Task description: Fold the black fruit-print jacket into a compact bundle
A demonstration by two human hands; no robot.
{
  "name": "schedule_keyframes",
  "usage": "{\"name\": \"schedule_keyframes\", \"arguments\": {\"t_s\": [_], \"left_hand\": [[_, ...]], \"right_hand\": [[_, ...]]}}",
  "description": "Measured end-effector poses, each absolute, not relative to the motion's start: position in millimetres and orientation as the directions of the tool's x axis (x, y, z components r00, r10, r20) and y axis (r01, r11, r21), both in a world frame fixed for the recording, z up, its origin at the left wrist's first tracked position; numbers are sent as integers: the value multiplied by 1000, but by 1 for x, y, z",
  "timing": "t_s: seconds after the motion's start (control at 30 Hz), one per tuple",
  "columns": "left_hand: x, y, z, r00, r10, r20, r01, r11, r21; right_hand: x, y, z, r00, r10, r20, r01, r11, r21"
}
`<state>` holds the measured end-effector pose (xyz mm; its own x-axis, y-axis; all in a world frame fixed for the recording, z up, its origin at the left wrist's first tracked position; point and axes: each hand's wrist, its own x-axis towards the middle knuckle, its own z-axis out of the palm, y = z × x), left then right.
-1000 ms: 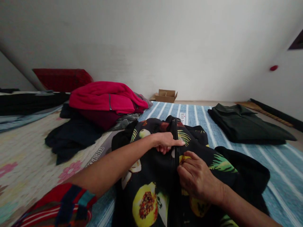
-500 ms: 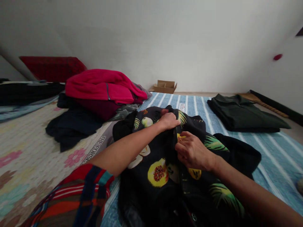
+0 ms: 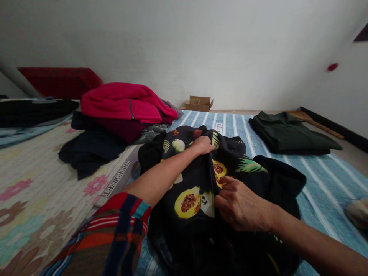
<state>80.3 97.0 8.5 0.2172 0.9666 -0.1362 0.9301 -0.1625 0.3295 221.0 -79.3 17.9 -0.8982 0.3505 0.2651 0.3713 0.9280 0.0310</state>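
Observation:
A black jacket (image 3: 198, 176) printed with papayas and green leaves lies front up before me. Its front zipper (image 3: 212, 172) runs down the middle. Near the collar, my left hand (image 3: 203, 145) is closed on the jacket's front edge by the top of the zipper. Lower down, the curled fingers of my right hand (image 3: 238, 203) pinch at the zipper line; the zipper pull itself is hidden in them. The dark right sleeve (image 3: 284, 180) is spread out to the side.
A pink fleece (image 3: 123, 99) tops a clothes pile at the left, with a dark navy garment (image 3: 89, 153) beside it. Folded dark green clothing (image 3: 293, 134) lies at the right on the blue striped bedsheet (image 3: 322, 188). A small cardboard box (image 3: 199, 104) stands by the wall.
My right hand has slid down along the zipper toward me, and the fabric there has shifted. My left hand keeps its hold near the collar.

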Motion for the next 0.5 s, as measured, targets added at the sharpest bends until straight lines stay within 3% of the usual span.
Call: {"name": "schedule_keyframes", "arguments": {"t_s": [0.3, 0.5], "left_hand": [[81, 72, -9, 180, 981, -79, 952, -153, 265], [73, 55, 3, 238, 968, -78, 944, -212, 252]], "right_hand": [[217, -117, 9, -881, 403, 248, 404, 913, -49], [218, -126, -3, -789, 568, 233, 526, 821, -219]]}}
